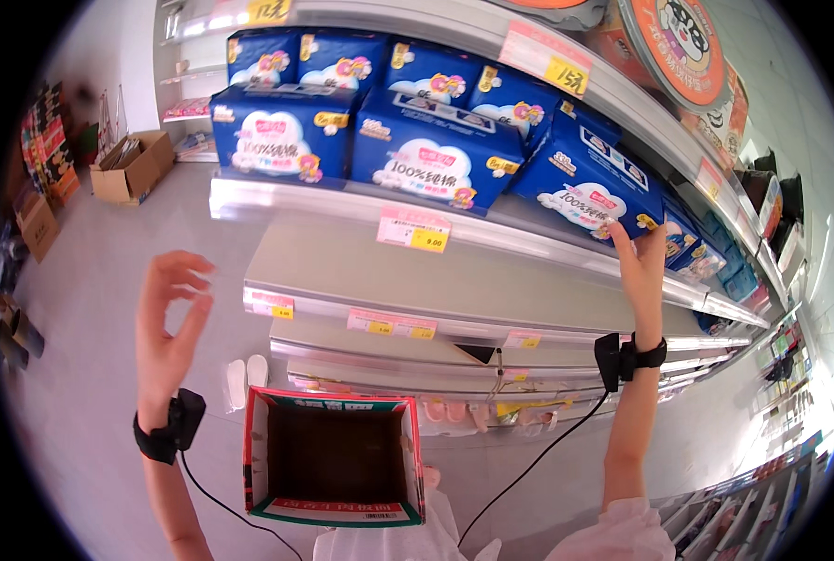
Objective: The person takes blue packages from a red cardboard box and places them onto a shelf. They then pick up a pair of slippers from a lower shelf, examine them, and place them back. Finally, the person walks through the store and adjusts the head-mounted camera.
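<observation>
My left hand is raised in the air at the left, its fingers loosely curved and apart, holding nothing. At the right, my right hand reaches up to the lower front edge of a blue tissue pack on the shelf. Its thumb and fingers are apart at the pack's front face; whether they press on it I cannot tell. Two more blue packs, one in the middle and one at the left, stand in the same front row. An open-topped cardboard box with red and green edges sits close to my body, dark inside.
Smaller blue packs stand behind the front row. Below run lower shelves with price tags. Round orange-lidded tubs are on the upper shelf. A brown carton and white slippers are on the floor at the left.
</observation>
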`<action>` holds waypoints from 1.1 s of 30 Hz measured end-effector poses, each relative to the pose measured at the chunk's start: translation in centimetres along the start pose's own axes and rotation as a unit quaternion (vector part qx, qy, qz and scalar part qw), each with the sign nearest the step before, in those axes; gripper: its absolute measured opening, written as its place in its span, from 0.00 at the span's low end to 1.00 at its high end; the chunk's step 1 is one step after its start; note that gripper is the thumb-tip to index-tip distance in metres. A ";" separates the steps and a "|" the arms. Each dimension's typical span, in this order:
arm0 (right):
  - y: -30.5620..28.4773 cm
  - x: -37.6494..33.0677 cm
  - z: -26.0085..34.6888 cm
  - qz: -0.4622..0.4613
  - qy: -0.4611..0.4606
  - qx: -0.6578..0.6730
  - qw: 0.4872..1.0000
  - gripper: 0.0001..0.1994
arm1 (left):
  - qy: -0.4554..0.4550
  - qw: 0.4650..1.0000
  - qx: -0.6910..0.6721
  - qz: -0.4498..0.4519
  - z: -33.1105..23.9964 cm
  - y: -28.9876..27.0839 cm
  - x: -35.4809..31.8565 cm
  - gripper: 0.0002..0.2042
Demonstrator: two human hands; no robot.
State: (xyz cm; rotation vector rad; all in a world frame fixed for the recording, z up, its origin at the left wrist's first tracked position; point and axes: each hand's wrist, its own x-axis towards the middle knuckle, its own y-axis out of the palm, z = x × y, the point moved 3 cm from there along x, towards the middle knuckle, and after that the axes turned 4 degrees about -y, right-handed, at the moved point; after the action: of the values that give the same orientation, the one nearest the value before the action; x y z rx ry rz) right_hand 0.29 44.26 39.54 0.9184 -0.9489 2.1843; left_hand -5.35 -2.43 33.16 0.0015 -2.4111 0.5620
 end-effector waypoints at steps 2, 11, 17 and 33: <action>0.2 -0.2 0.3 0.019 0.012 -0.016 1.000 0.26 | 0.015 1.000 0.014 -0.012 -0.2 -1.1 2.1 0.15; 0.8 0.2 3.0 -0.011 0.065 -0.132 0.989 0.21 | 0.223 0.955 0.195 -0.012 -5.6 2.3 10.1 0.26; 3.1 0.5 8.1 -0.087 -0.191 -0.219 0.953 0.22 | 0.277 0.922 0.263 0.065 -8.2 7.7 10.8 0.31; 7.1 3.7 8.8 -0.012 -0.203 -0.200 0.958 0.29 | -0.005 0.985 -0.162 0.058 3.0 0.7 17.4 0.47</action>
State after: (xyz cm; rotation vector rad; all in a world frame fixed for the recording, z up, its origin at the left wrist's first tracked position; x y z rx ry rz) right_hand -3.95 34.13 44.15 1.1831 -1.4976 1.7124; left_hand -20.96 -0.61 41.27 -0.2760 -2.4970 0.2148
